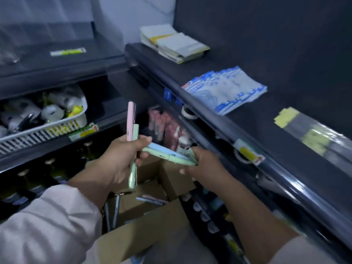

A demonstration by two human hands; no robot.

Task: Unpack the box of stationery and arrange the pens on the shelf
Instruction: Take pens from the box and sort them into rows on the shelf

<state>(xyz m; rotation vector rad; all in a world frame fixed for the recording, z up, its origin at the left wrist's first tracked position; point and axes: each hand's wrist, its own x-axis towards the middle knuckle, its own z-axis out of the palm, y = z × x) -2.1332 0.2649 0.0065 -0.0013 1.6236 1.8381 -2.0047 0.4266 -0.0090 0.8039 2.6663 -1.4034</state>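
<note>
My left hand point(118, 161) grips a pink pen point(130, 121) and a pale green pen point(135, 130) that stand upright out of the fist. My right hand point(205, 164) holds the far ends of a blue pen point(162, 148) and a green pen point(163, 156) that lie across between both hands. Below the hands sits an open cardboard box point(167, 212) with several more pens point(152, 200) inside. The dark shelf point(247, 119) runs along the right.
On the right shelf lie blue-and-white packets point(226, 90), a stack of white and yellow pads point(175, 44) and clear-wrapped items point(314, 134). A white basket point(45, 130) of goods sits on the left shelf. Pink packs point(167, 128) hang under the right shelf.
</note>
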